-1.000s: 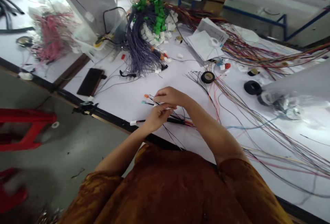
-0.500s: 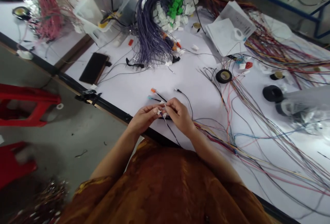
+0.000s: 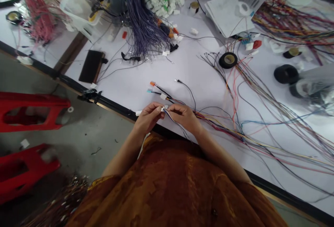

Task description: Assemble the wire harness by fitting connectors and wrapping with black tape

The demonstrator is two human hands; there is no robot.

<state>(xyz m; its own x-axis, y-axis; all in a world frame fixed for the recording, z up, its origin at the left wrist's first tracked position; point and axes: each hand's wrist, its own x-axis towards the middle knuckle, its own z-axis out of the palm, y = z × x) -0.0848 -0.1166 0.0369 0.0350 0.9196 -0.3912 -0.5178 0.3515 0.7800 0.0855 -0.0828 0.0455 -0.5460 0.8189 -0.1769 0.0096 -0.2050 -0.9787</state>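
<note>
A small white connector [image 3: 163,109] with thin dark wires hanging from it sits between my hands near the table's front edge. My left hand [image 3: 150,115] pinches it from the left with thumb and fingers. My right hand [image 3: 185,116] is closed at its other side, fingertips by the wires [image 3: 174,120]; what exactly they grip is too small to make out. Just beyond lie cable ends with an orange connector [image 3: 152,84], a light blue connector [image 3: 149,91] and another white connector [image 3: 163,96]. A black wire with a metal terminal [image 3: 178,80] curves nearby.
A wire bundle [image 3: 235,134] runs off to the right. Black tape rolls [image 3: 228,60] lie on the white table [image 3: 188,56]. Purple wires [image 3: 146,21], pink wires [image 3: 39,18], papers [image 3: 227,14] and a dark flat block [image 3: 91,66] are farther back. Red stools [image 3: 33,111] stand at left.
My head view has shifted slightly. The hands have moved a little apart, and the white connector with its wires shows more clearly between them. Another white connector beyond the hands is now uncovered.
</note>
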